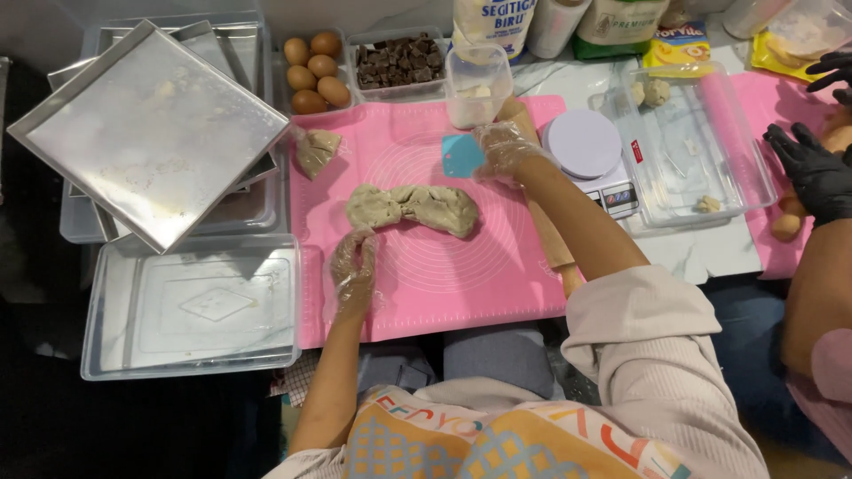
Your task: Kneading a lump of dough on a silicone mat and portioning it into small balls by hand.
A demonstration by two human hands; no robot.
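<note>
Your left hand rests spread beside the dough on the pink mat, while your right hand pinches a blue scraper.

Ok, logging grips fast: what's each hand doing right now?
Left hand: open, fingertips at the dough, holding nothing.
Right hand: closed on the blue scraper.

A lumpy beige dough slab lies stretched sideways, pinched at its middle, at the frame's centre on the pink mat. Just above it, a light-blue plastic scraper stands tilted.
</note>
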